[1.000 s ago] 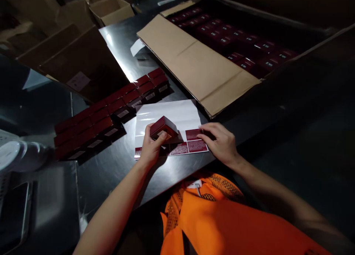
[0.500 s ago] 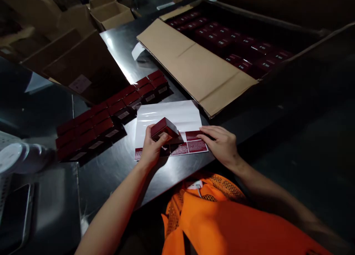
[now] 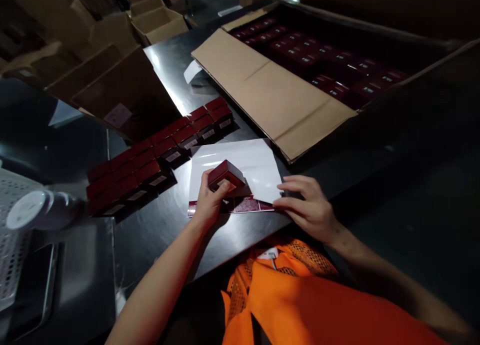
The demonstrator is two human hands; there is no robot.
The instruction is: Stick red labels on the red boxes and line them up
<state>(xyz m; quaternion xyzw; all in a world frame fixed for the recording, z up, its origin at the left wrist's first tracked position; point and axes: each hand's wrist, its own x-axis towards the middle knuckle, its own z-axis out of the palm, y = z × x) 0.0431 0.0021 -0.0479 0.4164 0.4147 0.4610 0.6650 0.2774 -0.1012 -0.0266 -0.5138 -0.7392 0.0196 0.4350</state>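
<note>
Dark red box [image 3: 226,174], small and tilted on one corner, sits in the left hand [image 3: 210,202], thumb on the near face and fingers wrapped behind it, clamped firmly just above the white backing sheet [image 3: 247,162]. Backing sheet lies flat on the dark glossy table [image 3: 157,225], near the front edge. Along its near edge runs a strip of dark red labels [image 3: 247,205] with pale print, too small to read. Right hand [image 3: 311,207] rests at the right end of that strip, fingers spread and pressing down on the sheet's corner; whether a label is pinched between fingertips cannot be told. Left of the sheet, two rows of matching red boxes [image 3: 157,155] stand packed side by side on the table, each with a pale sticker on the near face. Behind the sheet, a large open carton [image 3: 318,60] with its flap [image 3: 262,85] folded out toward the person holds many more of the same boxes. Far left: white mesh basket [image 3: 13,235], a white-capped bottle [image 3: 41,210] and a phone [image 3: 35,290]. Orange vest [image 3: 300,295] at bottom.
</note>
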